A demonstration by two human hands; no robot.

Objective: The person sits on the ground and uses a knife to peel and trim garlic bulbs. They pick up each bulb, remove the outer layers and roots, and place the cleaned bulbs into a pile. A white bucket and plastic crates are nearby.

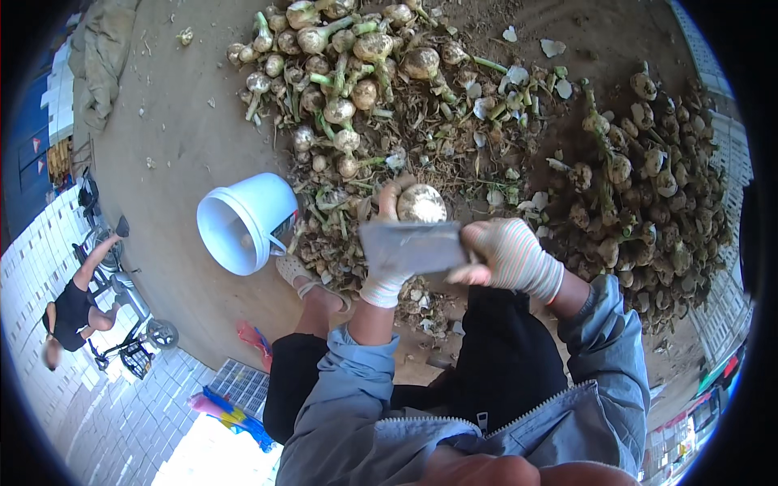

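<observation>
My left hand (389, 267), in a striped knit glove, grips a pale round bulb (422, 203) smeared with soil. In my right hand (513, 255), also gloved, is a wide metal blade (413, 246), probably a cleaver, slightly blurred. The blade lies just below the bulb in the picture and covers much of my left palm; whether it touches the bulb cannot be told. Beyond my hands spreads a heap of bulbs with green stems (340, 109), mixed with roots and trimmings (413, 140).
A white plastic bucket (243, 222) lies tipped at the left. A large pile of dirty bulbs (644, 212) fills the right. My foot in a clog (295, 273) stands near the bucket. At far left are another person (73, 313) and an electric scooter (130, 297).
</observation>
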